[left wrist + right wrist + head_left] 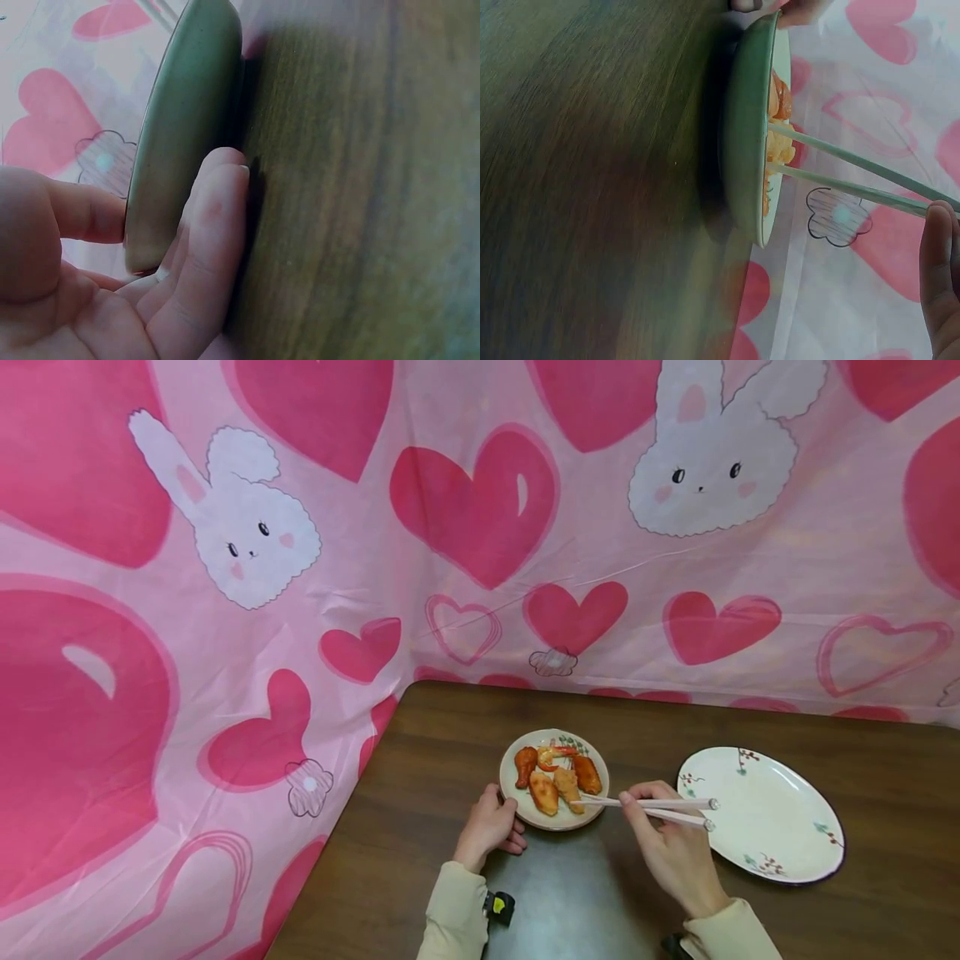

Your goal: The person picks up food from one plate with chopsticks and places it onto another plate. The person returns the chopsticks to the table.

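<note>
My left hand (489, 828) pinches the left rim of a small round plate (552, 821), thumb at the edge and fingers against its underside in the left wrist view. On that plate lie a drumstick (525, 767), a shrimp (553, 753), a glossy brown piece (587, 774), a golden oval piece (543, 793) and a crumb-coated fried piece (567, 787). My right hand (675, 852) holds a pair of pale chopsticks (660, 804). Their tips are at the fried piece, spread apart in the right wrist view; whether they grip it I cannot tell.
A large oval white plate (765, 814) with berry sprigs and a dark rim stands to the right, partly behind my right hand. The brown wooden table (442, 727) meets a pink heart-patterned cloth (480, 652) at its back and left edges.
</note>
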`<state>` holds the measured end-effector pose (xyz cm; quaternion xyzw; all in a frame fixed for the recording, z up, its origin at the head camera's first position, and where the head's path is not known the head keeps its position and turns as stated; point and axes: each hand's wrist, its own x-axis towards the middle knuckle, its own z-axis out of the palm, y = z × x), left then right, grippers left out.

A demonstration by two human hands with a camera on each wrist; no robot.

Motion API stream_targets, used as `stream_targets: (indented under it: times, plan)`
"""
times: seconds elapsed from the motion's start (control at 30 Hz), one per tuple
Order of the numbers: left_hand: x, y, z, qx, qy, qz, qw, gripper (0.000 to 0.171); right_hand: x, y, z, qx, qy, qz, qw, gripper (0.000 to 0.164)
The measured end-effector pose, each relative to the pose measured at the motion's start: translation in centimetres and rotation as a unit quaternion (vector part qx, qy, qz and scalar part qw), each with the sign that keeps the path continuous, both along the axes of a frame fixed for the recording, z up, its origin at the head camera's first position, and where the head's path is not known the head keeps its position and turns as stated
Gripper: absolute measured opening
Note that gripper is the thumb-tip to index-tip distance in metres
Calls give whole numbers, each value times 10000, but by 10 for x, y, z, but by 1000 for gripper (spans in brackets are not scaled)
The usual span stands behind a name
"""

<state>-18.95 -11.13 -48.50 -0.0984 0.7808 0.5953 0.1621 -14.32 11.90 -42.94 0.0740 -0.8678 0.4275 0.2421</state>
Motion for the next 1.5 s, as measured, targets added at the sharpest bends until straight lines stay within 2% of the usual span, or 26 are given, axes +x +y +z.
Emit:
stream_targets:
  times: [0.13, 0.37, 0.53, 0.6, 0.73, 0.8, 0.93, 1.13, 1.37, 1.5]
  plan:
    - [0, 0, 0, 16, -10, 20, 10000, 33, -1, -4, 0, -23, -139, -156, 9998, 6]
    - [0, 0, 2, 17, -52, 7, 10000, 35, 0, -14, 0, -252, -275, -722, 9967, 10]
    - [0, 0, 2, 5, -44, -1, 10000, 35, 0, -24, -6, -228, -326, -973, 9945, 14]
    - [1, 0, 2, -3, -38, -9, 10000, 34, -1, -27, -9, -244, -159, -913, 9954, 12]
    - [1, 0, 1, -3, -48, -13, 10000, 33, -4, -28, -16, -139, 560, -590, 9966, 5]
    - [1, 0, 0, 3, -58, -10, 10000, 33, -5, -27, -18, -164, 883, -422, 9951, 8]
    - [0, 0, 0, -16, -65, 4, 10000, 32, -9, -25, -20, -315, 1069, -221, 9935, 15]
    - [-1, -1, -1, 19, -69, -8, 10000, 30, -10, -20, -20, -395, 941, -15, 9948, 15]
    - [-1, -1, -1, 67, -47, 12, 10000, 28, -8, -14, -18, -554, 233, -65, 9982, 15]
    - [-1, -1, -2, 75, -14, -7, 10000, 28, -7, -14, -19, -654, 42, -175, 9977, 16]
